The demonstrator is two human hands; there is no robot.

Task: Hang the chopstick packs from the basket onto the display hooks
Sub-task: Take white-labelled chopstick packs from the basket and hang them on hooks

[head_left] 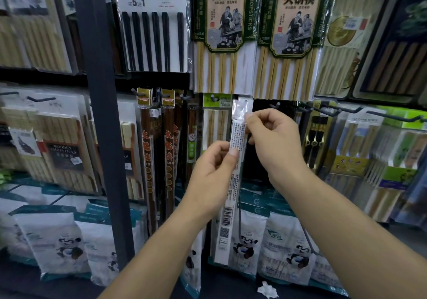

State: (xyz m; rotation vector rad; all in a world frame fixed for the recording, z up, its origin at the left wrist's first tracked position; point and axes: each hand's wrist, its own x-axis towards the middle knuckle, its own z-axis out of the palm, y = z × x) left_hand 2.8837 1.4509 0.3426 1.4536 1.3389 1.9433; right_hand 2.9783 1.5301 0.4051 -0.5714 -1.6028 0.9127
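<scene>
Both forearms rise from the bottom of the view, and each hand has fingers closed on the same item. The display rack (99, 114) fills the field, with large hot-pot chopstick packs (224, 33) along its upper tier, narrower packs on pegs across the middle tier, and panda-printed bags (293, 248) along the bottom edge.

The chopstick pack (233, 183) is held upright, slightly tilted, in front of the middle tier near the rack's centre. The left hand (211, 169) pinches it at mid-length between thumb and fingers. The right hand (277, 141) pinches the upper part, just below the clear header tab (242, 105). A bare hook (275, 106) stands just right of the tab. The pack is not yet hung. The basket is not in view.

Assessment: the pack looks light, stiff along its length from the sticks inside, with a slick, flimsy film sleeve. Hold is best taken close under the header, so the thin tab does not fold as the hole meets the hook.

A crumpled white scrap (268, 289) lies below the rack's bottom edge.
</scene>
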